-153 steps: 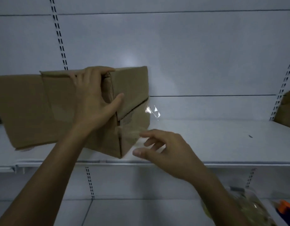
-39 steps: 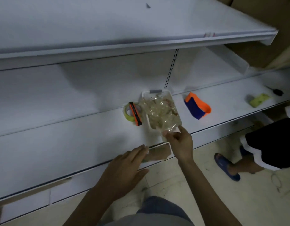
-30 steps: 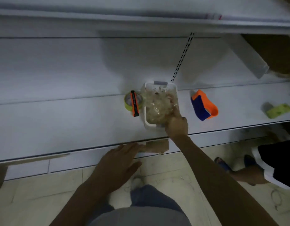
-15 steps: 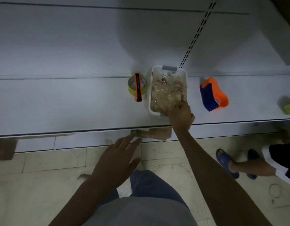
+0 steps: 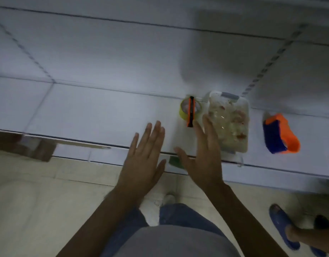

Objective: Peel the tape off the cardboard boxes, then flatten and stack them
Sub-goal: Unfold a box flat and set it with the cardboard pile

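Observation:
Both my hands hover empty over the front edge of a low white shelf (image 5: pixel 97 115), fingers straight and spread. My left hand (image 5: pixel 144 156) is left of my right hand (image 5: pixel 202 154), palms turned toward each other. Just right of my right hand stands a white plastic basket (image 5: pixel 242 148) filled with crumpled clear tape (image 5: pixel 227 123). A brown cardboard piece (image 5: pixel 24 145), blurred, sticks out under the shelf edge at far left. No whole box is in view.
A yellow tape roll (image 5: pixel 184 113) with an orange-black cutter (image 5: pixel 190 114) on it sits left of the basket. An orange and blue tape dispenser (image 5: pixel 279 135) lies to the right. Another person's feet in blue sandals (image 5: pixel 282 226) stand on the tiled floor at lower right.
My right hand has come out of the basket and opened, leaving the tape inside. My left hand has risen over the shelf edge. The view has shifted left.

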`<action>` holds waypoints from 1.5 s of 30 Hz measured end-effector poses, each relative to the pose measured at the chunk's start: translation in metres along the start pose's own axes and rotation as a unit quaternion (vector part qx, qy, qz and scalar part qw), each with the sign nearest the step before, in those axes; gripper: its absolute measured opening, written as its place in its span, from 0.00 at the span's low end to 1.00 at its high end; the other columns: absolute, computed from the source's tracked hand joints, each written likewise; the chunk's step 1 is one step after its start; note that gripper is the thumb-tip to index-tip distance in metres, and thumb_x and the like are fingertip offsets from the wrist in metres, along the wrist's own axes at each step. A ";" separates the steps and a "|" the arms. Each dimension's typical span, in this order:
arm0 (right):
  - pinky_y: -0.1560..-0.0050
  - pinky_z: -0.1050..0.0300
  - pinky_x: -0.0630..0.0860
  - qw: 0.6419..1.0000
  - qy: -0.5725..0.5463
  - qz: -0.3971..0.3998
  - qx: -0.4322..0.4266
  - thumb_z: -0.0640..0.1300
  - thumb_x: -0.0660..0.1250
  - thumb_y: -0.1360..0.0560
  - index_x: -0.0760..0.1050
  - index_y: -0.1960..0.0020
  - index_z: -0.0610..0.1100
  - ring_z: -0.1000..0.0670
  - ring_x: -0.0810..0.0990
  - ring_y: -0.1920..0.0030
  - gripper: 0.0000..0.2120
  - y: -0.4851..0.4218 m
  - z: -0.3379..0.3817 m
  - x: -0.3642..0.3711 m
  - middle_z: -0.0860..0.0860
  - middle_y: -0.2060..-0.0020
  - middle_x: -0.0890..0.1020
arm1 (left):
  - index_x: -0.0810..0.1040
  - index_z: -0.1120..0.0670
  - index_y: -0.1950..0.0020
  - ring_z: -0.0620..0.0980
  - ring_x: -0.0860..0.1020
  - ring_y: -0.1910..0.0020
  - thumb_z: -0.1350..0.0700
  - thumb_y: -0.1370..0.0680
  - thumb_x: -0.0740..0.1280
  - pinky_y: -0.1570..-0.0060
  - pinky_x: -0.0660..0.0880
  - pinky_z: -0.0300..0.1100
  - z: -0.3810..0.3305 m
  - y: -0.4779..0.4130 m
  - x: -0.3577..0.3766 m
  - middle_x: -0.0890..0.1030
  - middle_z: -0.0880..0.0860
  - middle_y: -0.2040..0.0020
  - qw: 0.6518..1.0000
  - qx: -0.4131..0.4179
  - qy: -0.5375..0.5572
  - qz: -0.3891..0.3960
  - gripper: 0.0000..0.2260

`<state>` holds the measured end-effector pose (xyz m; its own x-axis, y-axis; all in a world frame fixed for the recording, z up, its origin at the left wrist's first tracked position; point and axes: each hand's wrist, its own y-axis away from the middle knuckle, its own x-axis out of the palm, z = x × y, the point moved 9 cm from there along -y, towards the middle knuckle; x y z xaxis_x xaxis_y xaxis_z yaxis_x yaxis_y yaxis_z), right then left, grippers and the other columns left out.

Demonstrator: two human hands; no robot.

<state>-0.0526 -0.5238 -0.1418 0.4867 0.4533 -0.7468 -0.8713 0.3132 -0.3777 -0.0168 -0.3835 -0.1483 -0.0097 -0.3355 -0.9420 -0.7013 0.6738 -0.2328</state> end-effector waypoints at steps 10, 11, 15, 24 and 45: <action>0.23 0.50 0.47 0.900 -0.050 -0.003 -0.433 0.59 0.59 0.23 0.55 0.25 0.41 0.45 0.52 0.24 0.34 -0.059 0.279 -0.002 0.42 0.25 0.58 | 0.36 0.51 0.23 0.51 0.37 0.24 0.45 0.21 0.58 0.27 0.44 0.56 0.129 0.026 -0.194 0.32 0.50 0.24 0.938 -0.081 -0.197 -0.273 0.37; 0.24 0.50 0.48 0.890 -0.050 -0.016 -0.452 0.58 0.59 0.23 0.55 0.25 0.41 0.44 0.53 0.24 0.34 -0.068 0.302 -0.005 0.40 0.26 0.59 | 0.35 0.50 0.24 0.50 0.36 0.24 0.45 0.22 0.58 0.27 0.44 0.56 0.139 0.030 -0.219 0.31 0.49 0.24 0.924 -0.089 -0.217 -0.302 0.37; 0.24 0.50 0.47 0.857 -0.049 -0.060 -0.509 0.56 0.62 0.23 0.55 0.25 0.42 0.43 0.54 0.24 0.33 -0.098 0.380 -0.019 0.40 0.25 0.61 | 0.38 0.49 0.23 0.51 0.40 0.24 0.46 0.21 0.60 0.26 0.46 0.57 0.178 0.038 -0.309 0.34 0.48 0.24 0.888 -0.089 -0.249 -0.375 0.36; 0.30 0.44 0.63 0.869 -0.004 -0.132 -0.476 0.54 0.60 0.24 0.69 0.30 0.41 0.42 0.66 0.28 0.26 -0.166 0.494 0.000 0.41 0.30 0.70 | 0.59 0.57 0.26 0.57 0.54 0.24 0.45 0.21 0.60 0.27 0.51 0.59 0.311 0.035 -0.441 0.56 0.61 0.24 0.871 -0.092 -0.189 -0.444 0.28; 0.59 0.60 0.67 0.896 0.073 0.014 -0.438 0.68 0.52 0.25 0.80 0.48 0.47 0.54 0.74 0.58 0.29 -0.165 0.595 0.086 0.54 0.57 0.80 | 0.61 0.49 0.28 0.53 0.71 0.36 0.33 0.35 0.70 0.42 0.73 0.54 0.446 0.012 -0.494 0.68 0.54 0.31 0.932 -0.148 0.135 -0.303 0.41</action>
<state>0.1702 -0.0400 0.1820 0.5055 0.3174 -0.8023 -0.6289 -0.5011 -0.5945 0.2972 0.0841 0.2064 0.3018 -0.7756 -0.5544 -0.8011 0.1089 -0.5885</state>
